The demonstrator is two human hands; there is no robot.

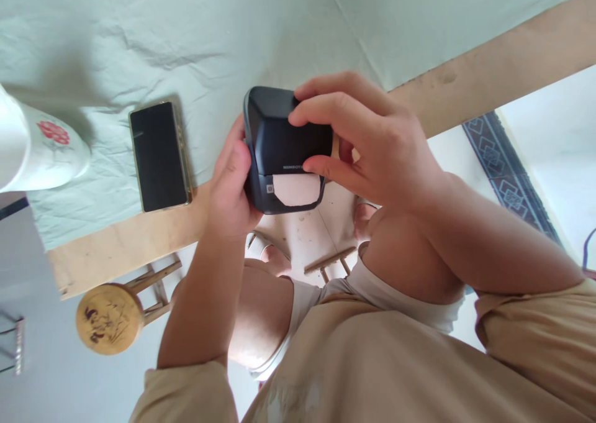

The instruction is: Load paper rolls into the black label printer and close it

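Near the middle of the frame, both hands grip a small dark printer point(285, 146), a boxy device with a slot at its lower face from which a rounded tab of pale pink paper point(298, 188) sticks out. The left hand point(230, 187) wraps the printer's left side, its thumb lying along the front edge. The right hand point(372, 143) comes in from the right, fingers point(326, 115) curled over the top and one fingertip touching the front just beside the paper. The printer is held up off the desk point(139, 240), over its wooden edge and the person's lap.

To the left of the printer, a black phone point(159, 156) lies flat, screen dark, on the pale green cloth point(186, 31) that covers the desk. At the far left edge stands a white vase point(37, 150) with a red flower print. In the lower left, a round wooden stool point(109, 317) stands on the floor. The person's knees and beige sleeves fill the bottom of the frame.
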